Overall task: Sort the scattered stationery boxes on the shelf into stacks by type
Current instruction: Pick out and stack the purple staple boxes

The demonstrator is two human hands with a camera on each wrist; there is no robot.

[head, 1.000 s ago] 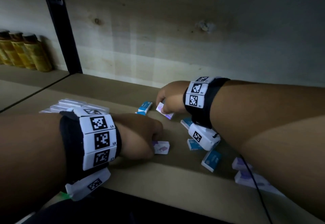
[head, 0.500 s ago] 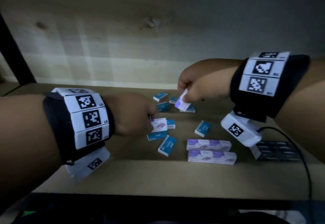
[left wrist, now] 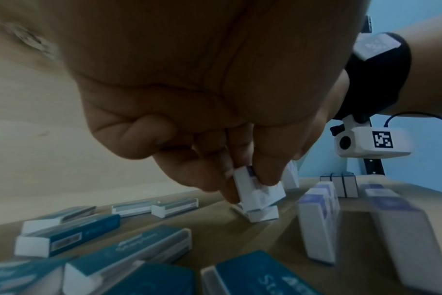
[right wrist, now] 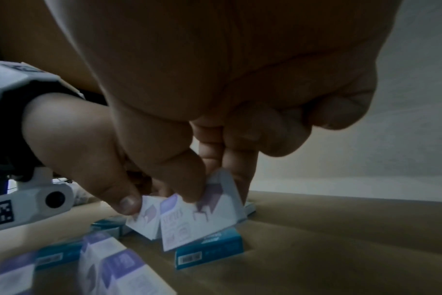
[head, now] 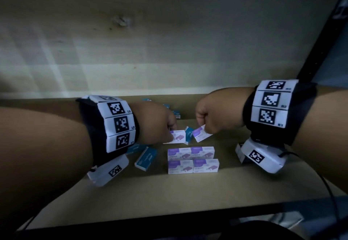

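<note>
The left wrist band point(head: 111, 126) hides part of the teal boxes point(head: 146, 158); print on the purple boxes point(head: 193, 160) is too blurred to read

On the shelf point(head: 131, 198), four boxes point(head: 193, 160) lie in a two-by-two block near the front edge. Behind the block stands one box on end point(head: 188, 134), between two boxes held above the shelf. Left of the block lie several boxes point(head: 146, 158), and more lie behind the hands

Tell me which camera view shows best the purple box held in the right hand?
The right wrist view: the purple box fills the centre, fingers pinching it. The head view shows it small; the left wrist view shows only a sliver.
</note>
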